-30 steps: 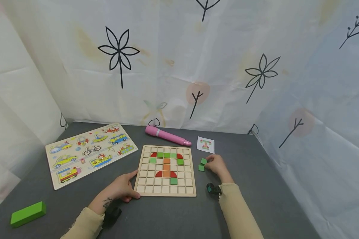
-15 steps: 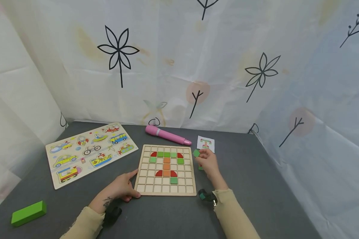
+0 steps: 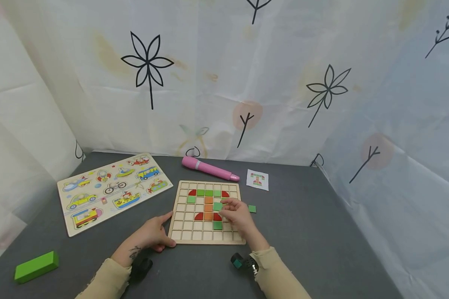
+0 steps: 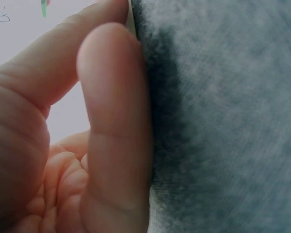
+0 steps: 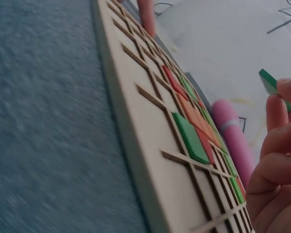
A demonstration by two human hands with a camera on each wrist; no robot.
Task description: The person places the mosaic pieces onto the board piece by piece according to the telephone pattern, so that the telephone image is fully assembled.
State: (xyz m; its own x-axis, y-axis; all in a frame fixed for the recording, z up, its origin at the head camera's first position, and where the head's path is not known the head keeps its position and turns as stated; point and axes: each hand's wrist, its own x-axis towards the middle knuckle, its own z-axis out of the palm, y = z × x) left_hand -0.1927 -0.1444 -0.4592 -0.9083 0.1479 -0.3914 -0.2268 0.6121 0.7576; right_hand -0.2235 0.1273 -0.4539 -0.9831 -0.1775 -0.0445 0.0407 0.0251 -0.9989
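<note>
Between thumb and fingers, my right hand (image 3: pixel 239 215) pinches a green square tile (image 3: pixel 217 206) over the right half of the wooden grid board (image 3: pixel 187 236). In the right wrist view the pinched tile (image 5: pixel 267 80) stands edge-on, raised off the board. Red rounded pieces, orange squares (image 3: pixel 208 200) and several green squares sit in the board's cells. My left hand (image 3: pixel 149 233) touches the board's left edge, index finger extended and thumb at the near left corner. One loose green tile (image 3: pixel 252 209) lies right of the board, beside my right hand.
A small pattern card (image 3: pixel 257 180) lies behind the loose tile. Along the back is a pink pen-shaped wand (image 3: pixel 209 169). A vehicle puzzle board (image 3: pixel 114 193) lies at the left, and a green block (image 3: pixel 36 267) near the front left. A patterned cloth (image 3: pixel 224 83) hangs behind the table.
From the loose tiles at the right, my right hand has picked up one green tile and carried it left over the board. My left hand has stayed at the board's edge.
</note>
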